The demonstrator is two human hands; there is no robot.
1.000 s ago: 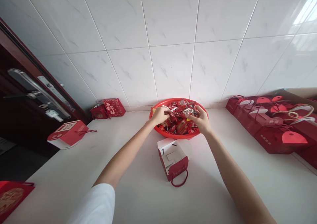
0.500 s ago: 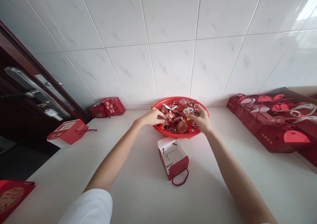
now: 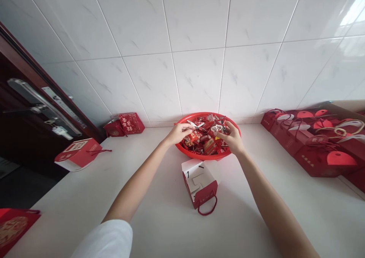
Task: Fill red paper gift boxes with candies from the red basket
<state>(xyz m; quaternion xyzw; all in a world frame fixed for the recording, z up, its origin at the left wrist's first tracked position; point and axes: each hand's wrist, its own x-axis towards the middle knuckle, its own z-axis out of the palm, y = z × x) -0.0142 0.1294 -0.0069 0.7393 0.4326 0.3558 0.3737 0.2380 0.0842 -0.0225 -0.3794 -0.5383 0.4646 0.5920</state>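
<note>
Wrapped candies in red and brown wrappers fill a red oval basket against the wall. Over the basket's left side, my left hand pinches a red candy packet. At the right side my right hand has its thumb and fingers around a white-lettered packet. Just in front of the basket stands an open red box with a white inside; its cord handle hangs toward me, and nothing lies inside it.
Several red gift boxes stand in rows at the right. Other red boxes are at the left, near a dark door with a metal handle. A red bag lies at the lower left.
My left hand has risen a little and moved slightly right, with a red packet now showing at its fingertips. My right hand has barely moved.
</note>
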